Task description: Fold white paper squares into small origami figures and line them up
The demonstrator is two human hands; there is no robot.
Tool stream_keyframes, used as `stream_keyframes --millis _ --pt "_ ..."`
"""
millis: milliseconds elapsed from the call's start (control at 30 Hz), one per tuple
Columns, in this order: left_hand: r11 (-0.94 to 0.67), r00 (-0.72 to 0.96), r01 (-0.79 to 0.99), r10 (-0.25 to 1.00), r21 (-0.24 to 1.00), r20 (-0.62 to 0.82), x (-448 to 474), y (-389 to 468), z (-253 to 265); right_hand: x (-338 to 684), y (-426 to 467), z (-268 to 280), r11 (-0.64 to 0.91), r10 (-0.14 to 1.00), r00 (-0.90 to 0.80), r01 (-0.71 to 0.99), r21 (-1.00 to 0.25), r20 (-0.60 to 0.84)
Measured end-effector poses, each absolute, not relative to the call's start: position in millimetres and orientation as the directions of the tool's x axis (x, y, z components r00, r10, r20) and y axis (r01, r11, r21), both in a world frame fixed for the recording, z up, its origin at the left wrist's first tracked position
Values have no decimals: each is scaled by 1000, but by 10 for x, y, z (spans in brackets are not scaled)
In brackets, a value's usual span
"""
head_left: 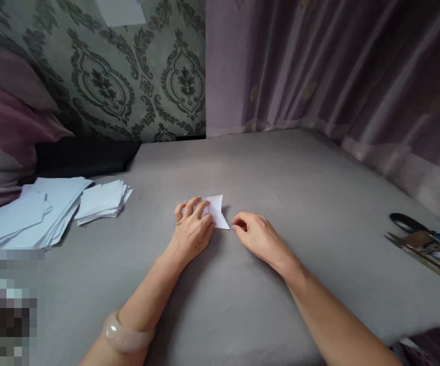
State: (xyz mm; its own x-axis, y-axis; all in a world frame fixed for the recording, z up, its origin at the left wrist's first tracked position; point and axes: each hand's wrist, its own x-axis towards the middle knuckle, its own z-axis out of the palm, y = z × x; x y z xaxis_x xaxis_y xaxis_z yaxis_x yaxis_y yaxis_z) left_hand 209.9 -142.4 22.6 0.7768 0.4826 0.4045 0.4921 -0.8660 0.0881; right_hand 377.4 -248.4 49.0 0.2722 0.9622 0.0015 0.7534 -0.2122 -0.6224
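A small folded piece of white paper (215,207) lies on the grey cloth, with a pointed corner towards the right. My left hand (194,223) rests over its left part, fingers bent and apart, pressing it down; that part of the paper is hidden. Just right of the pointed corner is my right hand (256,235), its fingers curled in towards the thumb. A small gap separates it from the paper, and nothing shows between its fingertips.
To the left lie a stack of large white sheets (61,203) and a smaller stack of paper pieces (101,201). A black folded item (90,156) sits behind them. Scissors (420,256) and other tools lie at the right. A purple curtain (281,66) hangs behind the grey-covered surface (273,168).
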Motion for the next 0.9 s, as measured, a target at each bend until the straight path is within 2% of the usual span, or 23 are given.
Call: stream_keyframes --millis 100,167,333,633,900 --pt "-863 774 501 482 67 411 2097 -1423 219 3689 -2476 454 -219 960 279 764 -607 5" --pt "-861 773 506 481 56 413 2098 -1422 211 3629 -2455 407 -187 957 283 770 -610 64" --pt "-860 772 507 481 52 415 2105 -1427 207 3514 -2398 308 30 966 140 777 -628 218" --pt "-830 710 530 546 173 446 1930 -1256 197 3442 -2468 327 49 982 56 844 -535 178" --pt "-860 776 462 510 215 372 1794 -1158 269 3396 -2500 323 49 987 28 889 -456 159"
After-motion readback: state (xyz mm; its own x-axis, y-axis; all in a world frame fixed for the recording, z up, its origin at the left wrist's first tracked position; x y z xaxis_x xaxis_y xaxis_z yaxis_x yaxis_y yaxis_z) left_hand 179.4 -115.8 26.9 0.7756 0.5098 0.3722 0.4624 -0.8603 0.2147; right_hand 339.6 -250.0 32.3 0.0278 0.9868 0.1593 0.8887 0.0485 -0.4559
